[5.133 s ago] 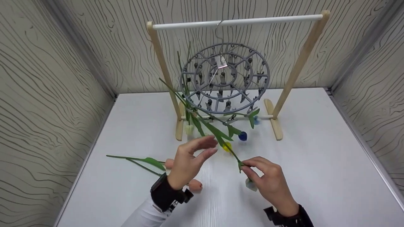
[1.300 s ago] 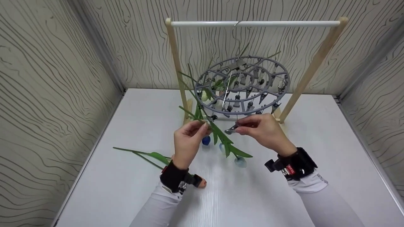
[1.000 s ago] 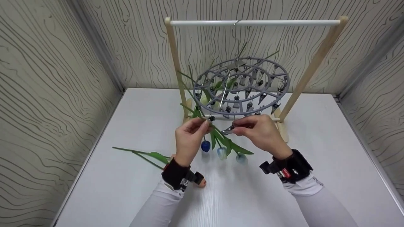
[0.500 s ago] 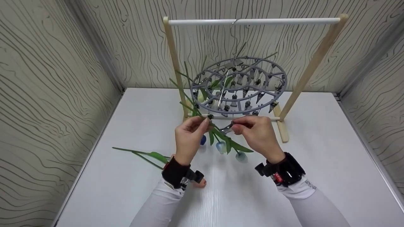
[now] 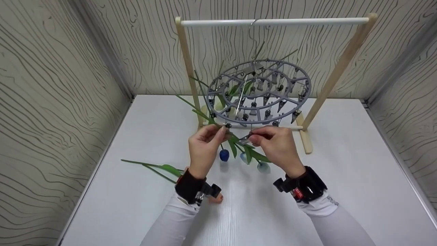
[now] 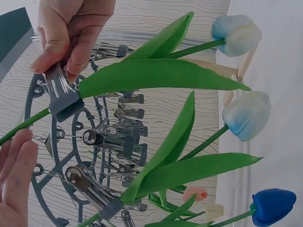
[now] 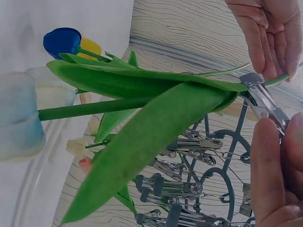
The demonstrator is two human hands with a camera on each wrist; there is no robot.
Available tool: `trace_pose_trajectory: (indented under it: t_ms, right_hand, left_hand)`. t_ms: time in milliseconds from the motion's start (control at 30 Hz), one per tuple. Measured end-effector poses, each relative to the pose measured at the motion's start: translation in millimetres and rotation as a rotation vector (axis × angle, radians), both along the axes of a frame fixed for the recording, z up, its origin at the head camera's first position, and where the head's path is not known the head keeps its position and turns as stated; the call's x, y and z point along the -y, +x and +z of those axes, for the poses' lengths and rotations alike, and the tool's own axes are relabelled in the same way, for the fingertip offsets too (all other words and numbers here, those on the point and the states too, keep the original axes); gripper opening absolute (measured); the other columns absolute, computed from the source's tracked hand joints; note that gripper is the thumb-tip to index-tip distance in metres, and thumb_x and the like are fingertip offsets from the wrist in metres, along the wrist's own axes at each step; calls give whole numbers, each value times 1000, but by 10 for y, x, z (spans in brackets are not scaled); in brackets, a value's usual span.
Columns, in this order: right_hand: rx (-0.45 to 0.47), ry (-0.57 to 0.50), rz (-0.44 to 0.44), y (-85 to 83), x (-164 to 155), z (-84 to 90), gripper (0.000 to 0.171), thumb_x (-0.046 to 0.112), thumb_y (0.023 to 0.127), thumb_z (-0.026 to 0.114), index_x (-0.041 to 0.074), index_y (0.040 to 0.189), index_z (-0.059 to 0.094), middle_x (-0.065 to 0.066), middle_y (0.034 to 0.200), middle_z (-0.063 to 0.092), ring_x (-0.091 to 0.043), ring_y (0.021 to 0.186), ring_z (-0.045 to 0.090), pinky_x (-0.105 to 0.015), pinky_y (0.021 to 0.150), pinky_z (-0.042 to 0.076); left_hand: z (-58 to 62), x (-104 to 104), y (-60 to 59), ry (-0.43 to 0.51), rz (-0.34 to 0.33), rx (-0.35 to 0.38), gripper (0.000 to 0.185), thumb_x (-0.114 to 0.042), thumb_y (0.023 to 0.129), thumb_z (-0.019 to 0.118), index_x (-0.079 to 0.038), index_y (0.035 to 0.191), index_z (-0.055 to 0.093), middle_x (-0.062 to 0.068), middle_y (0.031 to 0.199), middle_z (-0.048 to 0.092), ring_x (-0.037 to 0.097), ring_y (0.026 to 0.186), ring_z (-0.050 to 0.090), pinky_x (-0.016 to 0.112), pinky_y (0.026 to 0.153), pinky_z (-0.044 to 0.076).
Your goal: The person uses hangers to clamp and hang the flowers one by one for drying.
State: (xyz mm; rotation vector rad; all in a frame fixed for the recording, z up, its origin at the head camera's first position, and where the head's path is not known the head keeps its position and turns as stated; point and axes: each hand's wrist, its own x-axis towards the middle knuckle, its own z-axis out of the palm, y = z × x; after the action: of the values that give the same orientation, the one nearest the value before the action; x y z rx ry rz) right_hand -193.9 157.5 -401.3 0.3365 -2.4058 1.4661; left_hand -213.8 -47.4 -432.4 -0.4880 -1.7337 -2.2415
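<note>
In the head view, my left hand (image 5: pixel 205 148) pinches the green stem of an artificial tulip with a pale blue-white bloom (image 5: pixel 263 167). My right hand (image 5: pixel 278 147) holds a metal clip (image 5: pixel 244 139) by its handles, between thumb and fingers. The left wrist view shows the clip's grey tips (image 6: pixel 66 104) at the stem, just below the long leaf (image 6: pixel 161 75). From the right wrist side, the clip (image 7: pixel 265 104) also sits across the stem beside the leaf base. The clip belongs to the round grey hanger (image 5: pixel 258 120). A second blue-white tulip (image 6: pixel 248 116) hangs from a neighbouring clip (image 6: pixel 92 189).
A white rod (image 5: pixel 307 21) on a wooden stand (image 5: pixel 329 71) carries the hanger, with several more clips around its rings. A dark blue tulip (image 5: pixel 224 155) hangs left of the pale ones. On the table lie orange tulips (image 5: pixel 215 199), partly behind my left wrist.
Earlier my right hand held a tulip; now my left hand holds the stem and my right hand a clip. Over the last second the right hand moved slightly left, bringing the clip onto the stem.
</note>
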Motion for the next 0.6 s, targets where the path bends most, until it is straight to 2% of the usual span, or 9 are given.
trace_pose_trajectory:
  t_ms: [333, 500, 600]
  right_hand:
    - [79, -7, 52, -52, -31, -36, 16, 5, 85, 78, 0, 100, 77, -7, 87, 74, -16, 73, 71, -26, 67, 58]
    - [97, 29, 71, -110, -66, -72, 23, 17, 86, 79, 2, 104, 76, -5, 92, 74, -16, 76, 71, -25, 70, 57]
    - [128, 23, 69, -154, -91, -101, 27, 23, 87, 79, 4, 105, 76, -3, 93, 74, -16, 78, 70, -26, 70, 57]
  left_hand:
    - [-11, 14, -36, -31, 18, -1, 17, -4, 93, 70, 9, 103, 69, 18, 93, 71, 28, 79, 72, 41, 75, 60]
    - [-59, 49, -57, -83, 33, 23, 27, -7, 93, 70, 10, 114, 67, 17, 100, 72, 28, 86, 72, 37, 78, 59]
    - [-130, 101, -38, -105, 15, 57, 32, -9, 94, 70, 9, 120, 65, 17, 107, 71, 27, 91, 72, 35, 80, 58]
